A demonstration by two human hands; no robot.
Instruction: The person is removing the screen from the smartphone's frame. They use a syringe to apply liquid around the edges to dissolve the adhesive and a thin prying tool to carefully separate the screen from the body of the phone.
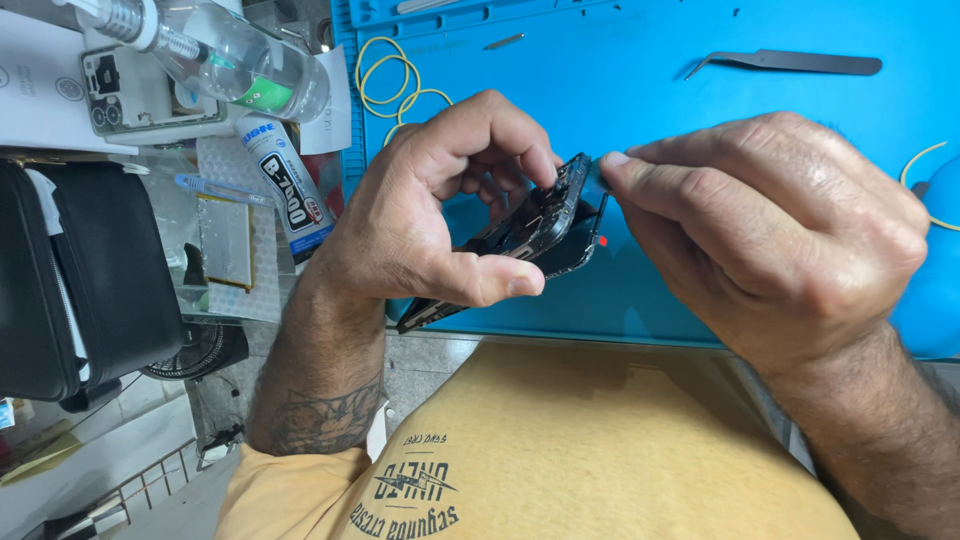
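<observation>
Over the blue mat (700, 110): opened phone (530, 235) held tilted.
Left hand (420, 220): fingers curled around phone.
Right hand (770, 230): fingertips (620, 170) pinched together at phone's top edge.

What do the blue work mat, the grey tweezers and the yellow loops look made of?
Blue work mat: likely silicone or rubber, matte, with moulded compartments at its top edge. Grey tweezers: metal, dull brushed sheen. Yellow loops: probably rubber bands, thin and limp.

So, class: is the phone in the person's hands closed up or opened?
Opened: the phone shows bare internal parts, its dark panel splayed apart at the end the right hand pinches.
</observation>
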